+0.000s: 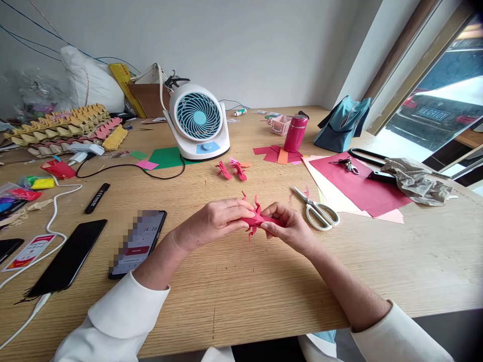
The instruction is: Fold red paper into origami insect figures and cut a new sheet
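Between my two hands, a red folded-paper figure (257, 218) with thin bent legs is held just over the table. My left hand (222, 217) grips its left end, the fingers pressed together on the paper. At the other end, my right hand (289, 223) pinches the figure's flat right part between thumb and fingers. Two similar red paper figures (238, 170) stand farther back on the table. White-handled scissors (320, 213) lie with slightly parted blades to the right of my right hand.
A white fan (199, 120) stands at the back beside green paper (164, 158). Phones (138, 244), a black marker (97, 198) and cables lie left. A pink bottle (296, 133), red paper sheets (358, 183), keys (349, 164) and a blue bag (344, 123) occupy the right.
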A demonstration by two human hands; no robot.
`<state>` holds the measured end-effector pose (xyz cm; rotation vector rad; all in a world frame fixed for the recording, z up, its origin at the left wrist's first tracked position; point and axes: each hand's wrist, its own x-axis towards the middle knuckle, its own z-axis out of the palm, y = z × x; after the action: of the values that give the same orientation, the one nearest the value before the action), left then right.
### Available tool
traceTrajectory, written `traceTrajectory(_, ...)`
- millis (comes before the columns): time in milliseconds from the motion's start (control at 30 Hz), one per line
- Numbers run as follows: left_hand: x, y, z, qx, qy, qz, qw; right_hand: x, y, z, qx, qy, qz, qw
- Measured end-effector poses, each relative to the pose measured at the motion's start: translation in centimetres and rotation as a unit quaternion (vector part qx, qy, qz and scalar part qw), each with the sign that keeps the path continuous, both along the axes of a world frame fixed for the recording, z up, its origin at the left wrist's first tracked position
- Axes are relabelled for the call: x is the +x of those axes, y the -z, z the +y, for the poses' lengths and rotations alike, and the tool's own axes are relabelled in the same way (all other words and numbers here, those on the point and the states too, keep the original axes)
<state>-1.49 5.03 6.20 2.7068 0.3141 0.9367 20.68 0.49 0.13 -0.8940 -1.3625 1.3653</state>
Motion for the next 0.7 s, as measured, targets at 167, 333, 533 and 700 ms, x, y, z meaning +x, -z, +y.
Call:
traceTrajectory(167,-0.03,0.01,0.16,-0.015,0.000,0.013,1.000,-0.19,-0.05,-0.03,-0.002,-0.003,0.035,0.999)
traceTrajectory(333,-0.08,-0.07,0.08,-0.033,0.004,0.019,0.999,-0.34,-0.06,-0.25,0.006,0.012,0.010,1.000)
traceTrajectory(533,-0.29,-0.06,0.23,-0.053,0.023,0.016,0.998,-0.17,-0.02,-0.31,0.015,0.004,-0.003,1.000)
traceTrajectory(700,-0.33,0.07,0.31,-0.059,0.029,0.028,0.997,-0.10,-0.13,-0.39,0.024,0.000,-0.015,1.000)
